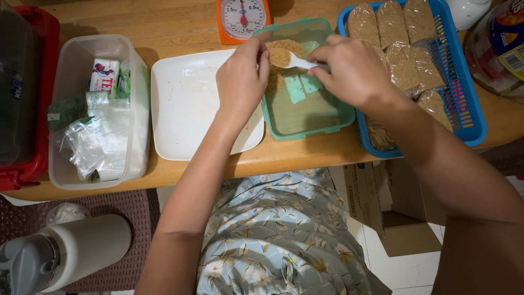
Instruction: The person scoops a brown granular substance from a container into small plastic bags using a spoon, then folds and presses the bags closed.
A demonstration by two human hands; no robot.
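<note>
While the right hand (352,68) grips a white spoon (297,62) heaped with brown granules (281,53) over the green container (305,117), the left hand (240,79) pinches closed at the spoon's bowl. A white plate (185,104) lies just left, a blue basket (464,93) of filled packets right, an orange scale (240,19) behind.

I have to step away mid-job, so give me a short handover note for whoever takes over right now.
Right hand: holds a white spoon heaped with brown crumbs.
Left hand: fingers pinched at the spoon's bowl; whether it holds a bag is unclear.
Green tub: few crumbs left, at the far end.
Blue basket: several filled packets done.
White tray: beside the tub, left.
Clear bin: spare bags.
Scale: behind the tub.
Left: pack the remaining crumbs.
</note>
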